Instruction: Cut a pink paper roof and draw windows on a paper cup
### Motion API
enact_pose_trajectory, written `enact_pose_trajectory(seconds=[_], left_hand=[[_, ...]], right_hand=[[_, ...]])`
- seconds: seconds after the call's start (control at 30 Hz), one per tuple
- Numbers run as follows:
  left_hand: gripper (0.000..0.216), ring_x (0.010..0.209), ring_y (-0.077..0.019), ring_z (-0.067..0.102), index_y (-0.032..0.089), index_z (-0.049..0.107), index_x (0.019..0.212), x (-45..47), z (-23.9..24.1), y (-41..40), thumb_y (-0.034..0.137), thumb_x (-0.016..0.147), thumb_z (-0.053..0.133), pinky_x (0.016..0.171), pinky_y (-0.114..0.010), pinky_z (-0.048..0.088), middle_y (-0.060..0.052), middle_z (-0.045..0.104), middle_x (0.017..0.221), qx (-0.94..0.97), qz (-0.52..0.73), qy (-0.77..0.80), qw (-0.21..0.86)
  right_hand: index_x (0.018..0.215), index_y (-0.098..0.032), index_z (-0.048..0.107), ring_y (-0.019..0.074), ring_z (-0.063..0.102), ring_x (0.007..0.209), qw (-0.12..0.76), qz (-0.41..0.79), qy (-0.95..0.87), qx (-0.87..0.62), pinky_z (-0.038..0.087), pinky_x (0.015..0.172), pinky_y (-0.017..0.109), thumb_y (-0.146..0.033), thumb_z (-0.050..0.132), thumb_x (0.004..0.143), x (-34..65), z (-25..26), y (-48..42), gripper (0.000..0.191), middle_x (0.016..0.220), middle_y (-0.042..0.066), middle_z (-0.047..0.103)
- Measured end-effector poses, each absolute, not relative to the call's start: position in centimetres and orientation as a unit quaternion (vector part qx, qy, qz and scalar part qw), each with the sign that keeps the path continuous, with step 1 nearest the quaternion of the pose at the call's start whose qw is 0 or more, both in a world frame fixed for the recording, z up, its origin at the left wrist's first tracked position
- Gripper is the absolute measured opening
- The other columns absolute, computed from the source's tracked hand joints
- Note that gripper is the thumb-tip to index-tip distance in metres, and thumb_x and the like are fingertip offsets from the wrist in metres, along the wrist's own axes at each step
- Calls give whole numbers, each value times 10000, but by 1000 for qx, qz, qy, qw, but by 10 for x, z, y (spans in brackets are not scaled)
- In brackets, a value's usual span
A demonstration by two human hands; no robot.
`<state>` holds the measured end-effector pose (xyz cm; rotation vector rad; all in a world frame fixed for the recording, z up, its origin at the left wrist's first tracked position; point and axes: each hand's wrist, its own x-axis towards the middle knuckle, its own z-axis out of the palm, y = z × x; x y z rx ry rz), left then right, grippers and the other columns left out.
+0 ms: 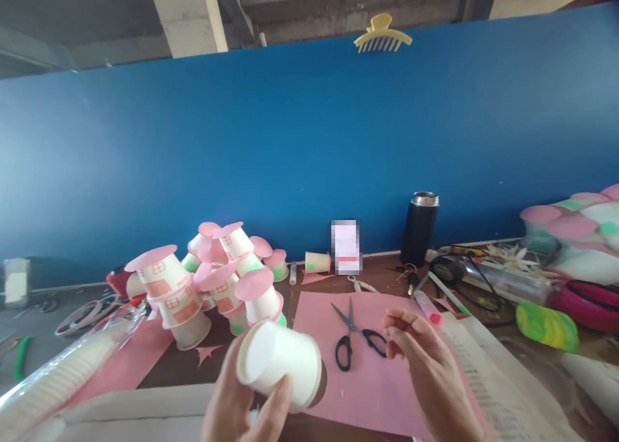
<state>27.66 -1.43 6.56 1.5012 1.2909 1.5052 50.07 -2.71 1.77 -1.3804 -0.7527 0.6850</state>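
In my left hand point(271, 390) I hold a plain white paper cup point(290, 368). It is tipped over, with its closed base facing left and the thumb pressed along its side. My right hand point(425, 361) hovers above the pink paper sheet, its fingers curled in toward the thumb. Whether anything small is pinched there I cannot make out. Just left of those fingers lie black-handled scissors point(352, 329), blades apart, on the pink sheet point(377, 397). Behind the left hand stand stacked paper cups point(167, 290) with pink paper discs on top and drawn windows and doors.
A glue stick point(429, 310) lies beside the pink sheet. Pliers point(360, 285) and a black flask point(420, 229) stand farther back by the blue partition point(300, 139). Sleeved cups point(82, 358) lie left; a yellow-green tape roll point(546, 326) and a bag of decorated cups point(575, 235) are right.
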Motion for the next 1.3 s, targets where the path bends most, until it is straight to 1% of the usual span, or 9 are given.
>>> enact_pose_trajectory(seconds=[0.07, 0.17, 0.27, 0.4, 0.53, 0.7, 1.0, 1.17, 1.3], left_hand=[[643, 1064, -279, 609, 193, 504, 1278, 301, 65, -5, 513, 736, 638, 830, -304, 516, -110, 664, 1152, 548, 535, 459, 451], [580, 1026, -274, 617, 179, 530, 1256, 324, 60, 9, 522, 792, 582, 828, -320, 501, -106, 673, 1134, 551, 478, 417, 542], [549, 1031, -269, 616, 166, 559, 1214, 336, 44, 16, 516, 792, 591, 850, -309, 494, -104, 671, 1136, 562, 499, 410, 517], [649, 1064, -282, 618, 167, 516, 1271, 339, 17, 16, 524, 744, 642, 864, -304, 507, -115, 672, 1138, 554, 527, 407, 499], [684, 1044, -306, 631, 171, 498, 1299, 335, 2, 19, 540, 740, 639, 845, -329, 529, -132, 671, 1137, 566, 535, 403, 480], [722, 1149, -313, 570, 166, 454, 1319, 336, -11, 27, 540, 731, 644, 894, -332, 510, -154, 594, 1257, 592, 538, 406, 442], [722, 1108, -293, 588, 158, 407, 1317, 336, -15, 29, 504, 733, 653, 865, -319, 512, -167, 539, 1298, 569, 520, 414, 484], [689, 1081, -298, 605, 174, 423, 1309, 334, -10, 28, 496, 742, 647, 862, -341, 511, -165, 552, 1288, 582, 517, 395, 488], [683, 1080, -301, 603, 173, 430, 1295, 334, -4, 28, 491, 735, 657, 871, -363, 506, -167, 569, 1273, 568, 523, 405, 489]], right_hand=[[954, -240, 576, 122, 527, 618, 660, 304, -335, -600, 442, 624, 247, -340, 586, 831, 502, 17, -25, 158, 767, -32, 613], [963, -216, 574, 130, 539, 624, 660, 317, -350, -585, 457, 576, 247, -334, 584, 820, 500, 13, -21, 185, 853, 6, 637], [971, -194, 585, 160, 564, 640, 649, 332, -375, -572, 448, 516, 245, -304, 579, 810, 496, 7, -19, 195, 810, 31, 650], [931, -193, 600, 189, 610, 737, 635, 334, -408, -564, 470, 600, 264, -244, 569, 814, 488, 4, -22, 131, 825, 48, 674], [943, -198, 590, 185, 612, 725, 615, 330, -436, -568, 457, 568, 256, -225, 527, 843, 483, 7, -26, 122, 850, 53, 670], [957, -203, 576, 170, 619, 738, 644, 297, -412, -572, 499, 684, 282, -321, 544, 872, 490, 20, -27, 149, 861, 42, 658], [999, -257, 572, 95, 517, 487, 723, 237, -381, -525, 438, 481, 220, -328, 557, 907, 496, 57, -26, 117, 603, -56, 568], [955, -259, 622, 99, 528, 518, 760, 195, -358, -506, 423, 402, 219, -265, 642, 830, 505, 89, -24, 127, 846, 9, 626], [919, -258, 656, 105, 518, 512, 745, 145, -373, -533, 376, 402, 231, -255, 640, 792, 535, 119, -20, 128, 784, 6, 619]])
